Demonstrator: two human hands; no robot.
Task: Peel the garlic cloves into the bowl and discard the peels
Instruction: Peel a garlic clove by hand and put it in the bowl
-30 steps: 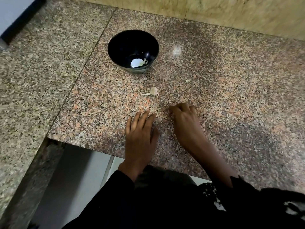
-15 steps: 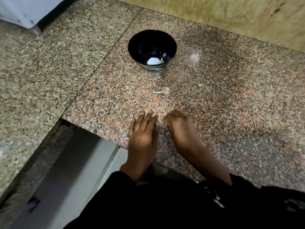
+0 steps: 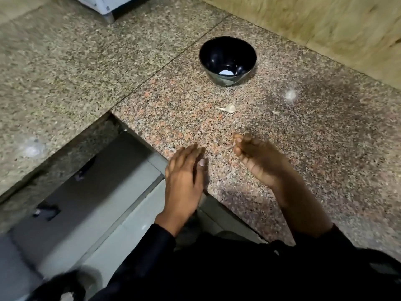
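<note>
1. The left hand (image 3: 184,183) has its fingers (image 3: 191,153) stretched out straight and close together, hovering at the near edge of the bench (image 3: 325,148); it holds nothing.
2. The right hand (image 3: 260,161) has its fingers (image 3: 238,144) loosely curled inward; whether they pinch a scrap of peel cannot be told, as the frame is blurred there.
3. Beyond both hands, well apart from them, a garlic clove (image 3: 229,109) with a thin papery tail lies on the bench, between the hands and the bowl (image 3: 208,59).
4. The clove looks small, light and firm, its skin dry and brittle; it would likely be best pinched across its plump body, with the tail end as a start for tearing the skin.
5. The black bowl holds something white (image 3: 291,72) at its bottom, probably a peeled clove.
6. A small pale fleck (image 3: 276,112) lies right of the clove.
</note>
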